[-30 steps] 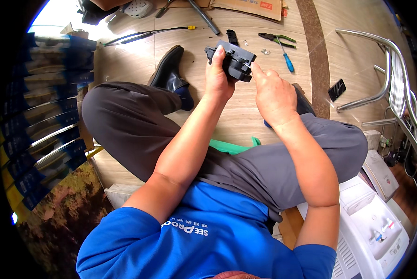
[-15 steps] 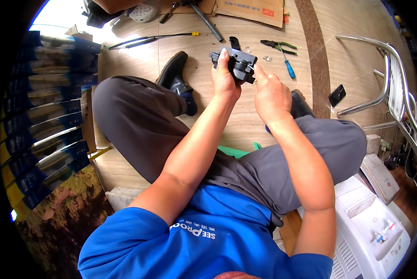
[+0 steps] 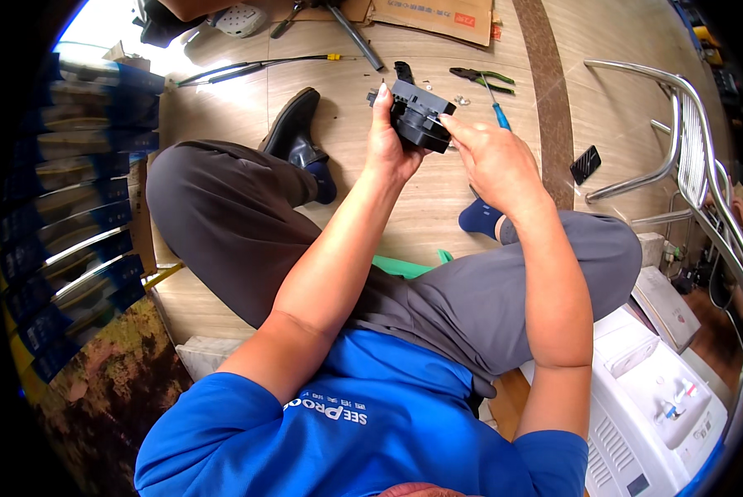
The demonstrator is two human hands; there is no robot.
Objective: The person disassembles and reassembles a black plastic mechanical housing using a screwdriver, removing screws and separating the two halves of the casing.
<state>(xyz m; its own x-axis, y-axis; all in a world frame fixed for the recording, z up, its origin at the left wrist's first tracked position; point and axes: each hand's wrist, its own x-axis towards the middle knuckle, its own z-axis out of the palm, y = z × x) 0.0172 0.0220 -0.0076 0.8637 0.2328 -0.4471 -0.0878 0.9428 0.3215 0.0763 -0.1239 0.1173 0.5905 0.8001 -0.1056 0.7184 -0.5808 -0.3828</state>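
My left hand [image 3: 392, 147] is wrapped around a boxy black plastic assembly [image 3: 421, 116] with a rounded lower part, its thumb up along the left side. Its exact kind does not show. At the assembly's right edge is my right hand [image 3: 497, 161], index fingertip against it and the other fingers curled in. A tiny pale spot shows by that fingertip; whatever the hand pinches there is hidden. Just beyond, on the floor, lie pliers [image 3: 481, 78] with green-and-black handles, a blue-handled screwdriver [image 3: 501, 116] and a few small pale bits [image 3: 462, 101].
A dark phone [image 3: 585, 165] lies right of the brown floor strip, near a metal-framed chair [image 3: 678, 157]. Cables [image 3: 263, 64] and cardboard [image 3: 433, 21] lie ahead. Stacked packages [image 3: 73, 190] stand left; a white appliance [image 3: 628, 414] is at lower right.
The assembly is turned and tilted in my left hand, showing more of its rounded underside. My right hand has shifted closer in against its edge. The whole view has shifted slightly.
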